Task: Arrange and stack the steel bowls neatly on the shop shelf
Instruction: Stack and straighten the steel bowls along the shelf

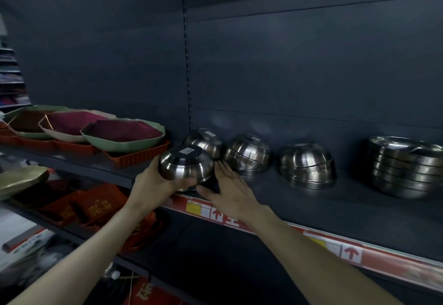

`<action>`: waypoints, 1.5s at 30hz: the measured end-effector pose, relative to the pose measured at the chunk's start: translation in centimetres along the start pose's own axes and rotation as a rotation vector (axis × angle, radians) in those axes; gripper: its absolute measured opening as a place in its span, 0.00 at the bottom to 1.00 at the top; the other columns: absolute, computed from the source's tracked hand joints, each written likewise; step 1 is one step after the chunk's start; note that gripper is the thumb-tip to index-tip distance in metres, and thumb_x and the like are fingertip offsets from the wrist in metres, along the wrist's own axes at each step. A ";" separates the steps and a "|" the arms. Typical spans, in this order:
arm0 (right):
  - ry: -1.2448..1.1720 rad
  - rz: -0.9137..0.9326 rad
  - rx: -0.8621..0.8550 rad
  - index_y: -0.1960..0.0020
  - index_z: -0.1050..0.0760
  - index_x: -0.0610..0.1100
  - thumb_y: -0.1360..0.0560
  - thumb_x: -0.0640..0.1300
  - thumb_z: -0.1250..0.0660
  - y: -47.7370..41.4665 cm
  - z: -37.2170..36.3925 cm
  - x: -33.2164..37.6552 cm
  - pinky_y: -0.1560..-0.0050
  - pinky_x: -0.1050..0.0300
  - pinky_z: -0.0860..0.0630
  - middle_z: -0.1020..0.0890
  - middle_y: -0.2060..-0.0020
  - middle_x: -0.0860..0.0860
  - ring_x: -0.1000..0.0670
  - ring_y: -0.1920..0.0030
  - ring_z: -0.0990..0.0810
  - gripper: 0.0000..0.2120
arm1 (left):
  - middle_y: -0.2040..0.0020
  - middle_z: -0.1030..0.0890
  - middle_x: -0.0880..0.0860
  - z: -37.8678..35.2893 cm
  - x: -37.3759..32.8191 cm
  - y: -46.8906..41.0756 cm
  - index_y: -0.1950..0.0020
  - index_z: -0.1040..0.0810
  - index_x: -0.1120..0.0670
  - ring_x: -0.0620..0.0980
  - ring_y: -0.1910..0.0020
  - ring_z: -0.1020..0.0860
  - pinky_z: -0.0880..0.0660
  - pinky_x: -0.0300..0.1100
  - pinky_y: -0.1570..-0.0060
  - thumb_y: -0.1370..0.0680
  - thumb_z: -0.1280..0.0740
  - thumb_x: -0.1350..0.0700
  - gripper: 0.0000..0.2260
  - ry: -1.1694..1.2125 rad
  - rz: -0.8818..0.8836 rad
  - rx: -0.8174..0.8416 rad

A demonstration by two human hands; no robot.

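Observation:
My left hand point(153, 182) grips an upturned steel bowl point(185, 164) at the front left of the dark shelf point(311, 199). Beside the bowl's right edge my right hand point(230, 190) is spread flat, fingers apart, its thumb under the rim. Behind it stands another upturned bowl stack point(205, 141). To the right sit two more upturned stacks, one point(248, 153) close by and one point(306, 164) further along. A stack of upright steel bowls point(405, 165) stands at the far right.
Green and cream plastic trays point(122, 134) rest on orange baskets point(139, 154) on the neighbouring shelf to the left. A red price strip point(335, 247) runs along the shelf's front edge. Red goods point(96, 208) fill the lower shelf.

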State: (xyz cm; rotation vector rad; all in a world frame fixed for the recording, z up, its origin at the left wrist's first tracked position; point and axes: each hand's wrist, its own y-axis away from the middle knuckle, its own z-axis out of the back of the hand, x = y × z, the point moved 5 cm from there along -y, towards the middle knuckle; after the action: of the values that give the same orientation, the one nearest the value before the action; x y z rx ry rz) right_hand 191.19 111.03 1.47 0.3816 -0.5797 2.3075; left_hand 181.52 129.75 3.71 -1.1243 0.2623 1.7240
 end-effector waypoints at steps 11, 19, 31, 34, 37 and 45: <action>-0.282 -0.081 -0.380 0.26 0.30 0.56 0.22 0.63 0.30 9.7 9.0 -3.8 0.30 0.51 0.24 0.21 0.35 0.60 0.57 0.32 0.24 0.27 | 0.49 0.17 0.31 -5.4 -10.9 2.6 0.35 0.25 0.35 0.30 0.47 0.21 0.30 0.27 0.50 0.38 0.22 0.28 0.34 0.086 -0.267 0.153; -0.230 -0.222 -0.587 0.22 0.31 0.59 0.26 0.63 0.25 18.8 15.6 -8.4 0.24 0.50 0.31 0.27 0.29 0.61 0.58 0.27 0.32 0.35 | 0.48 0.17 0.26 -12.7 -18.2 5.4 0.37 0.22 0.37 0.24 0.47 0.22 0.28 0.25 0.47 0.36 0.16 0.36 0.31 0.222 -0.363 0.312; -0.163 -0.272 -0.618 0.27 0.34 0.68 0.26 0.56 0.20 28.0 24.7 -11.4 0.34 0.77 0.35 0.28 0.30 0.64 0.66 0.30 0.28 0.34 | 0.45 0.14 0.33 -19.5 -27.0 10.2 0.34 0.21 0.38 0.32 0.45 0.17 0.22 0.39 0.40 0.36 0.16 0.35 0.33 0.319 -0.417 0.469; -0.191 -0.265 -0.637 0.37 0.31 0.72 0.25 0.51 0.20 29.2 26.1 -11.4 0.41 0.77 0.31 0.21 0.36 0.64 0.67 0.36 0.24 0.28 | 0.44 0.14 0.34 -20.2 -28.6 10.7 0.33 0.21 0.39 0.34 0.43 0.17 0.21 0.43 0.37 0.36 0.16 0.34 0.34 0.318 -0.419 0.481; -0.213 -0.241 -0.631 0.37 0.29 0.71 0.24 0.47 0.21 30.2 27.1 -11.4 0.44 0.78 0.30 0.16 0.42 0.64 0.67 0.40 0.21 0.27 | 0.46 0.14 0.33 -20.6 -30.1 11.2 0.34 0.21 0.38 0.32 0.45 0.18 0.22 0.36 0.42 0.36 0.17 0.34 0.32 0.296 -0.425 0.473; -0.178 -0.203 -0.623 0.28 0.28 0.63 0.23 0.50 0.21 32.0 29.3 -12.3 0.31 0.59 0.26 0.18 0.36 0.61 0.60 0.33 0.21 0.28 | 0.45 0.14 0.34 -22.0 -32.5 13.1 0.33 0.22 0.38 0.35 0.45 0.17 0.20 0.43 0.38 0.37 0.15 0.36 0.34 0.417 -0.412 0.519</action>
State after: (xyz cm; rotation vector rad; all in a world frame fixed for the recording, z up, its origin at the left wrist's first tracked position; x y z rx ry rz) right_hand 180.21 68.51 11.88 0.3227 -1.2390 1.7939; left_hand 184.50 89.55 12.90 -1.0433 0.6460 0.9699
